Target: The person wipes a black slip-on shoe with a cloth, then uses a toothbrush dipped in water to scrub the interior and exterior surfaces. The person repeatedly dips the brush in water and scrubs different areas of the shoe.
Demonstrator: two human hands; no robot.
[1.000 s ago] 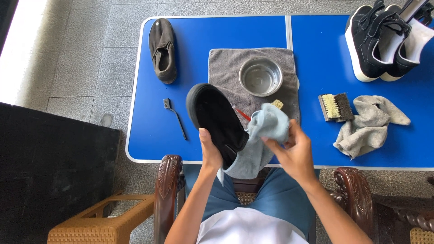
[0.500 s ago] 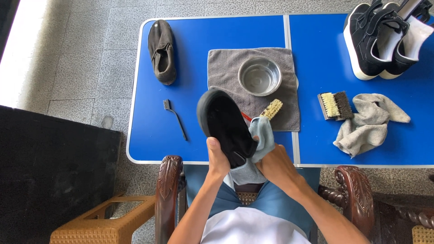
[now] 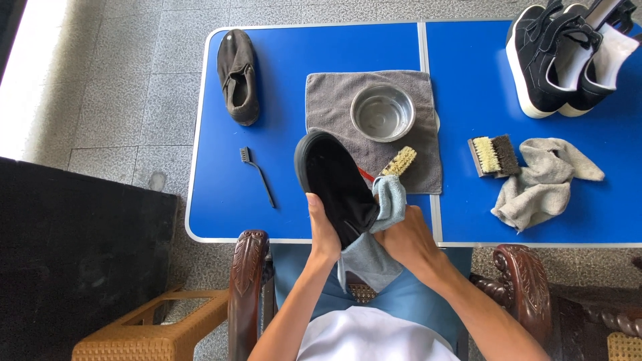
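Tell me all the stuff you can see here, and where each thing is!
Blue folding table: 1, blue, in front of the seated person.
Dark slip-on shoe lying flat: 1, brown-black, table's far left.
Small black-handled brush: 1, left of centre.
Grey towel: 1, table centre.
Round metal bowl: 1, silver, on the towel.
Pale-bristled brush: 1, on the towel's near edge.
Two-tone block brush: 1, cream and dark, right side.
Crumpled grey rag: 1, beside that brush.
Black sneakers with white soles: 2, far right corner.
Black shoe, sole up: 1, in left hand.
Blue-grey cloth: 1, in right hand, against the shoe.
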